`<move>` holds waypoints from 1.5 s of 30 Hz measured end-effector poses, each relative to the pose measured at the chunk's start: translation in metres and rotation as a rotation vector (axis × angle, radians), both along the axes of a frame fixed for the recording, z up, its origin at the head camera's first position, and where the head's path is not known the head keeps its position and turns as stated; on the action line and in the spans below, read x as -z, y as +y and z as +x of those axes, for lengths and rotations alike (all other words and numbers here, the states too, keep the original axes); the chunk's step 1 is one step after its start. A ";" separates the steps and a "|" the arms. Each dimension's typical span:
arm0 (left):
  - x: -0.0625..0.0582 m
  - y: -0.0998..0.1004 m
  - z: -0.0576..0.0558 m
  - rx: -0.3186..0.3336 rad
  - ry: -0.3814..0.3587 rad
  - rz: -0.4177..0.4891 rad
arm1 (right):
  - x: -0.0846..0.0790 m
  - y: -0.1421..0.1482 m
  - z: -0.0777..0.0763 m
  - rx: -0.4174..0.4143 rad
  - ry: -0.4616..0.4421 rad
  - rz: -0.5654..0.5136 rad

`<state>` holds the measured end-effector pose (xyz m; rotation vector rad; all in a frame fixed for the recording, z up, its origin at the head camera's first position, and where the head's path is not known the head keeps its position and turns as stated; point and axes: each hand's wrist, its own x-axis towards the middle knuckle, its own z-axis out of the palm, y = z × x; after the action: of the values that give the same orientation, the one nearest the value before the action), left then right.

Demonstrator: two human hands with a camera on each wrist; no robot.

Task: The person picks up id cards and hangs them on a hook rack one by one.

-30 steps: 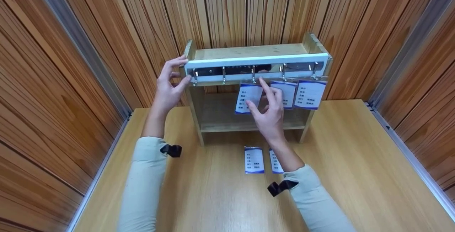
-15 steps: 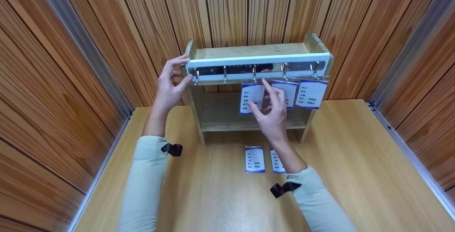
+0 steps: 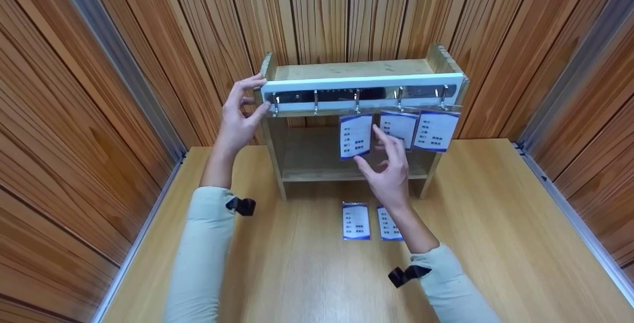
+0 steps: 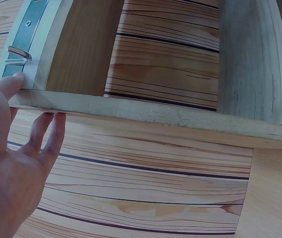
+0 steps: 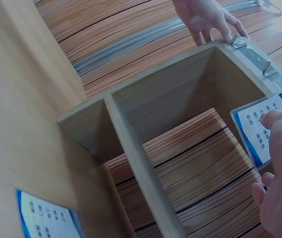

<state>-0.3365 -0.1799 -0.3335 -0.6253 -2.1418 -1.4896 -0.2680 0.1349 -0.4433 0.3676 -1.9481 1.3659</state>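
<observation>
A white rail with metal hooks runs along the top front of a small wooden shelf. My left hand holds the shelf's upper left corner; in the left wrist view its thumb lies on the rail's end and other fingers are against the side panel. One badge card in a clear sleeve hangs from the middle hook. My right hand is just right of that badge, fingers spread and bent, nothing gripped; whether its thumb touches the badge's lower edge I cannot tell. Two more badges hang farther right, one partly behind the fingers.
Two badge cards lie on the wooden table in front of the shelf, the right one partly covered by my right forearm. Wood-panelled walls stand behind and at both sides. The two left hooks carry nothing.
My right hand has drawn back down and to the right from the middle badge, which now shows whole and hangs straighter. The left hand keeps its hold on the shelf corner.
</observation>
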 end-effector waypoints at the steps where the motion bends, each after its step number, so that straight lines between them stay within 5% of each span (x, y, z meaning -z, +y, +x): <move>1: 0.000 0.001 0.000 0.001 0.006 0.002 | 0.002 0.001 0.001 0.007 -0.006 0.002; 14: 0.002 0.002 0.001 -0.014 0.017 -0.013 | 0.019 0.005 0.017 0.036 -0.062 -0.019; 26: 0.006 -0.001 -0.001 -0.001 0.017 -0.014 | 0.050 0.032 0.015 0.011 -0.105 0.063; 33: -0.012 0.011 0.022 0.014 0.043 0.020 | 0.064 0.045 0.016 0.009 -0.149 0.083; 45: -0.015 0.011 0.022 0.009 0.030 0.019 | 0.079 0.064 0.022 0.043 -0.212 0.116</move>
<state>-0.3146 -0.1689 -0.3184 -0.6474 -2.1030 -1.4938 -0.2457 0.1994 -0.5224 0.2417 -2.2022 1.3119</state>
